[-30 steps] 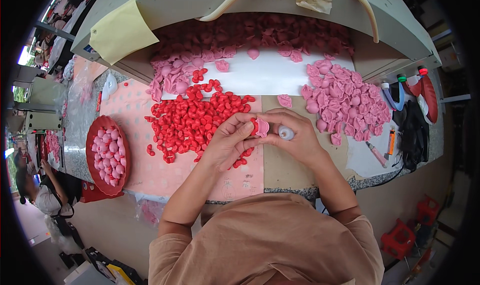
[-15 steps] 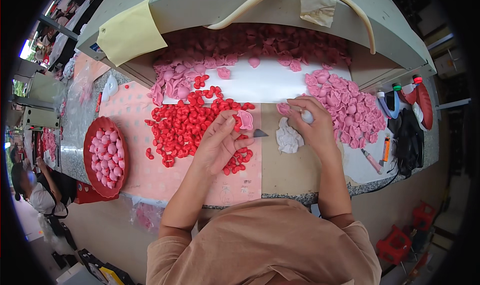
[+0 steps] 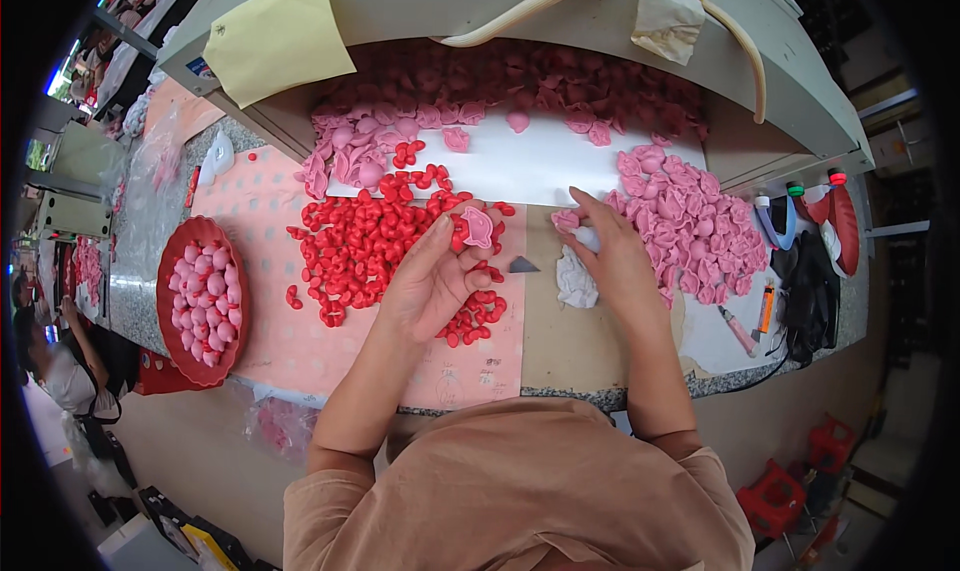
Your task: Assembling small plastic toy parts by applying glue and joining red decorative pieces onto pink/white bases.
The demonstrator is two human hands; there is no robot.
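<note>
My left hand (image 3: 425, 283) is closed with its palm turned up, its fingertips pinching a small pink molded piece (image 3: 478, 228) with a wavy edge and red showing beside it. Opposite it, my right hand (image 3: 625, 266) has another pink piece (image 3: 565, 220) at its fingertips and a small white rounded object (image 3: 587, 239) against the fingers, perhaps a squeeze bottle; the hand hides most of it. Beneath the right hand lies a crumpled white tissue (image 3: 575, 279). Small glossy red pieces (image 3: 350, 246) are heaped under and left of my left hand. Pink molded pieces (image 3: 695, 226) are piled right of my right hand.
A grey metal housing (image 3: 560, 11) arches over more pink pieces on a white sheet (image 3: 520, 171). At left stands a red bowl (image 3: 170, 336) of pink rounded pieces. A dark pointed blade (image 3: 524, 265) lies between my hands; tubes (image 3: 740, 333) and bottles are at right.
My right index finger has lifted and straightened, and the pink piece there shows more. My left hand still pinches its piece, turned slightly. The whole view has shifted a little.
</note>
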